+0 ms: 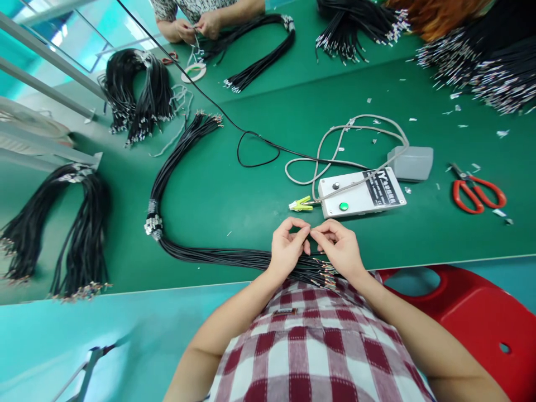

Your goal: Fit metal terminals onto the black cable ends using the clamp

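My left hand (288,245) and my right hand (339,245) meet fingertip to fingertip just above the near edge of the green table (234,195). Between the pinched fingers is a thin wire end from a black cable bundle (201,254). The bundle runs left under my hands, bends at a taped band (153,220), and goes up the table. Its stripped coloured wire ends (322,271) fan out under my wrists. A white tester box (362,192) with a green button lies just beyond my hands, with yellow-green clips (300,205) at its left.
Red-handled scissors (477,192) lie at the right, a grey pedal (412,163) behind the box. More black cable bundles (138,97) lie at the left and far right (481,61). Another person's hands (196,27) work across the table. A red stool (473,312) stands at my right.
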`<state>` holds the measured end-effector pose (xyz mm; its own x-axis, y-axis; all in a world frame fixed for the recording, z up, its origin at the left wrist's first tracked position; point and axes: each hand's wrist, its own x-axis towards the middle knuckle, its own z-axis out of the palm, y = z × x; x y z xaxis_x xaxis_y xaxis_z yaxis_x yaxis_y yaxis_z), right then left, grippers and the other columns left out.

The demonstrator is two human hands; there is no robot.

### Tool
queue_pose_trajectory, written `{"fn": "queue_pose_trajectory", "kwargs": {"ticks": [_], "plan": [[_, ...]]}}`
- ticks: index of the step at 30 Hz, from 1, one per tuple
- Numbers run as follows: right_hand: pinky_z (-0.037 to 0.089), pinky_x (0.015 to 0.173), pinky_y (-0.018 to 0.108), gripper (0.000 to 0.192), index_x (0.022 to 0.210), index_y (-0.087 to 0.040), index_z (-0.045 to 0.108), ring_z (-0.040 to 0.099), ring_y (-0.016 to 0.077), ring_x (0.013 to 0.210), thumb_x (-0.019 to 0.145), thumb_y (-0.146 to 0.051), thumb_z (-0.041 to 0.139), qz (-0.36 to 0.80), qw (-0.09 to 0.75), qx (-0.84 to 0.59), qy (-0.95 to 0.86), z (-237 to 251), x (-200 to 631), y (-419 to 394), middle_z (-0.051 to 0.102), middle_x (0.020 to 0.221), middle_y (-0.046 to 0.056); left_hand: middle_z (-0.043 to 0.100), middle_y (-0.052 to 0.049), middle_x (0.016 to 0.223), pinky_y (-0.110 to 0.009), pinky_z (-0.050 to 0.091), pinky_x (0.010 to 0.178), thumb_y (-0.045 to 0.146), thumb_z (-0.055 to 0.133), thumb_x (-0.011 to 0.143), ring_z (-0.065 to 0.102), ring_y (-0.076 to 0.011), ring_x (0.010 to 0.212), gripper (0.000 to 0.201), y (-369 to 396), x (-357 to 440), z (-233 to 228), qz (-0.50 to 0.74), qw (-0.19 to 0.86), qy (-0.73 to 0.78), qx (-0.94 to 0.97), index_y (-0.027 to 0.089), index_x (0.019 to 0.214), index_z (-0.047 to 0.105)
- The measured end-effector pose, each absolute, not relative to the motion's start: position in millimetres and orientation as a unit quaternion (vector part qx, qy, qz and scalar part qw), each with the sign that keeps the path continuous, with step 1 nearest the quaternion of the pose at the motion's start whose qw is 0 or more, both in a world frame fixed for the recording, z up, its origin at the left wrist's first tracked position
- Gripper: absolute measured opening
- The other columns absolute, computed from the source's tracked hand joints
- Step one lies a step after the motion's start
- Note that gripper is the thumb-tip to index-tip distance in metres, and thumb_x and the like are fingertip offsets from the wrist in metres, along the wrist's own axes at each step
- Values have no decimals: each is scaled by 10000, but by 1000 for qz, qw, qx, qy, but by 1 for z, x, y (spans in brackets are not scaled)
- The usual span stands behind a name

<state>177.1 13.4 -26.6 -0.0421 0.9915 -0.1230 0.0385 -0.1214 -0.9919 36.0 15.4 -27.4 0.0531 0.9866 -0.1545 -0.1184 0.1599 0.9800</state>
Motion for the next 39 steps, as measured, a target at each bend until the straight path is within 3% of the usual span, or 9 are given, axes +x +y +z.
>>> {"fn": "queue_pose_trajectory", "kwargs": {"ticks": [4, 7, 12, 15, 18, 23, 26, 31, 39], "plan": [[482, 495, 242, 231, 802, -196, 673, 604, 106, 553, 894, -407, 654, 500, 430, -534, -529, -33, 180, 12, 598, 805, 6, 607, -27, 860, -248, 489, 628, 237, 516, 969, 601, -121, 692, 130, 12, 30, -29, 415, 389, 515, 642, 195, 883, 605], [486, 563, 259, 198, 831, -209, 676, 604, 120, 606, 937, -359, 603, 435, 396, -549, -593, -33, 187, 10, 625, 816, 12, 642, -43, 852, -284, 502, 769, 204, 498, 965, 612, -159, 823, 154, 19, 21, -30, 384, 328, 495, 707, 198, 877, 624], [472, 726, 301, 176, 961, -217, 688, 635, 148, 716, 988, -306, 539, 222, 331, -565, -723, -18, 197, 10, 714, 947, 37, 606, 7, 702, -231, 468, 632, 267, 579, 924, 582, -118, 647, 128, 37, 5, -30, 389, 479, 525, 586, 182, 830, 598], [436, 799, 332, 239, 1157, -197, 669, 653, 205, 927, 995, -308, 532, 93, 258, -527, -805, -8, 189, 18, 725, 1109, 78, 592, 13, 689, -221, 454, 610, 325, 633, 888, 568, -110, 630, 173, 42, 2, -27, 398, 539, 516, 534, 173, 815, 595], [365, 772, 355, 234, 1079, -177, 696, 617, 215, 927, 1008, -293, 506, 14, 194, -488, -851, -1, 176, 29, 740, 1045, 81, 589, 8, 701, -223, 451, 611, 349, 636, 882, 564, -113, 637, 203, 41, 2, -24, 401, 551, 506, 528, 171, 797, 590], [253, 710, 369, 254, 852, -205, 698, 521, 193, 785, 1003, -199, 494, -45, 130, -424, -895, 4, 171, 43, 717, 819, 28, 603, -1, 717, -239, 449, 659, 262, 572, 918, 559, -125, 666, 150, 40, -5, -18, 377, 470, 518, 607, 179, 796, 604], [248, 731, 376, 237, 894, -213, 702, 507, 212, 871, 1009, -218, 494, -72, 137, -416, -896, 11, 177, 53, 741, 913, 28, 607, 0, 714, -240, 438, 661, 244, 569, 914, 561, -128, 668, 140, 45, -13, -18, 376, 434, 538, 617, 184, 794, 611], [257, 833, 412, 160, 1076, -176, 665, 482, 255, 1058, 962, -264, 597, -88, 101, -445, -886, 20, 175, 78, 712, 1165, 78, 586, 11, 659, -212, 406, 564, 306, 628, 879, 541, -101, 585, 174, 57, -21, -23, 413, 515, 547, 515, 171, 783, 576], [251, 837, 419, 135, 834, -217, 642, 497, 247, 965, 920, -133, 579, -88, 24, -441, -893, 8, 166, 101, 694, 845, 44, 576, 18, 603, -199, 395, 521, 325, 692, 808, 517, -82, 536, 213, 72, -19, -24, 450, 529, 550, 463, 169, 735, 566]]}}
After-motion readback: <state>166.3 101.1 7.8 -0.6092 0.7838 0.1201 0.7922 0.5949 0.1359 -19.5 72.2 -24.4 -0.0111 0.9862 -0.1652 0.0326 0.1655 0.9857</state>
